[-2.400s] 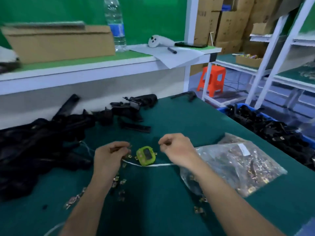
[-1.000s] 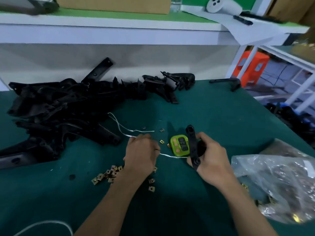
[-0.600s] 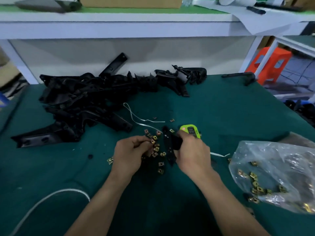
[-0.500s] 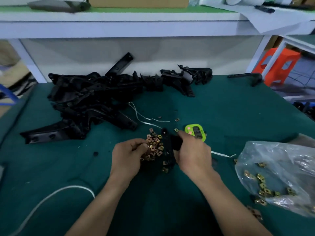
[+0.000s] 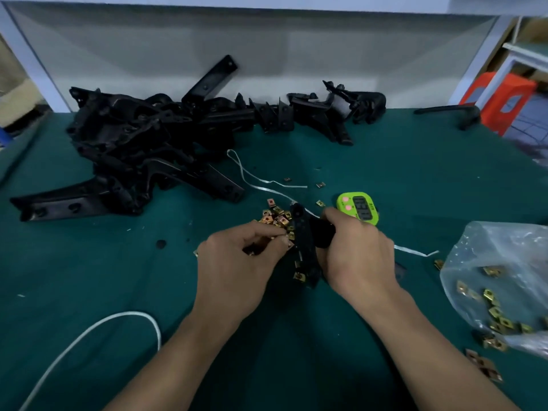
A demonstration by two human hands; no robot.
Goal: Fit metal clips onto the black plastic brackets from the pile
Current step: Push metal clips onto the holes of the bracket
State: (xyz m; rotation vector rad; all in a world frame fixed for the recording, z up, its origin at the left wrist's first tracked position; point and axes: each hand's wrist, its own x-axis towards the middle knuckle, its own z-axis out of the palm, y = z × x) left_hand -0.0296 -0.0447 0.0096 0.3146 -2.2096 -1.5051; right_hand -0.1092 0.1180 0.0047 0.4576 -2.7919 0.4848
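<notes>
The right hand is clenched round a small black bracket, holding it just above the green table, near the middle. The left hand has curled its fingers and pinches what looks like a clip against the bracket's left edge, beside the loose clips. I judge the fitting step is starting.

A second ago the bracket stood by the green timer, apart from the left hand, which lay over scattered clips. Earlier still, neither hand held a bracket. The pile of brackets lies far left, and the clip bag near right.
</notes>
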